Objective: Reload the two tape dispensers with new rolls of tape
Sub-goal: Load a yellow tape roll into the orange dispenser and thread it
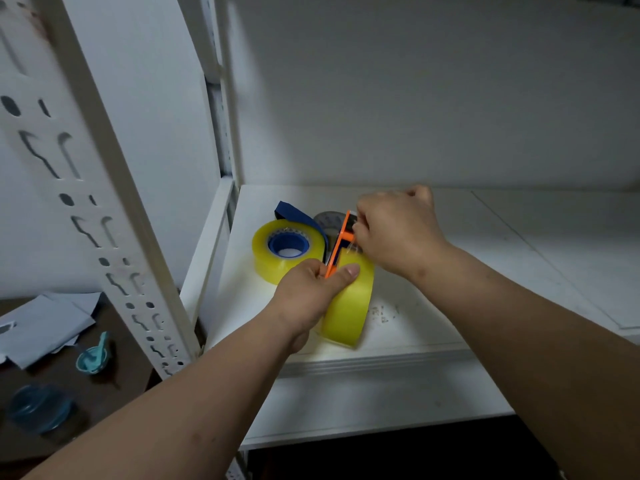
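Observation:
My left hand (311, 289) grips an orange tape dispenser (341, 237) loaded with a yellow tape roll (349, 306), thumb pressed on the roll's face. At the dispenser's cutter end my right hand (394, 230) pinches the clear tape end. To the left, a blue dispenser (289, 244) lies flat on the white shelf (433, 306) with another yellow roll (266, 261) on it. A grey tape roll (327, 220) sits behind, partly hidden by the orange dispenser.
A white slotted rack post (104, 209) stands at the left. Beyond it, a dark table holds grey paper (38, 327), a teal spoon (93, 355) and a blue round container (38, 407). The shelf's front edge (346, 365) lies under my forearms.

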